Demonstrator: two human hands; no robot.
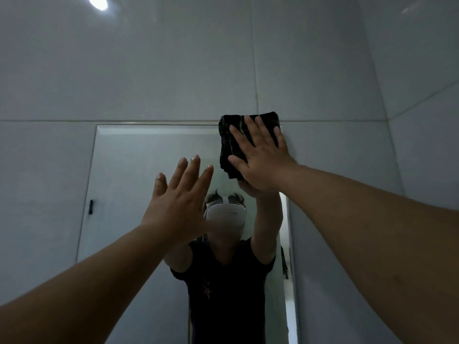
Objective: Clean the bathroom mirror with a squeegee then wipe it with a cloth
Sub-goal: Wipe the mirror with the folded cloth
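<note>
Head view looks up at the mirror set in a grey tiled wall. At the mirror's top right corner the right hand presses a dark folded cloth flat against the glass, fingers straight and spread over it, thumb out to the left along the cloth's lower edge; nothing is curled round the fabric, so it stays up by palm pressure alone. The cloth's long axis runs up and down, its top edge reaching just past the mirror's upper rim onto the tile. The left hand is raised lower and to the left, fingers straight and slightly apart, holding nothing; whether its fingertips touch the glass I cannot tell. No squeegee is in sight, so the work looks to be in its wiping stage. What matters for the coming stroke: nearly all the unwiped glass lies left of and below the cloth, so the right hand, the nearer one and already on it, would likely sweep leftward along the top edge or draw straight down. Loosening the palm risks dropping the cloth.
</note>
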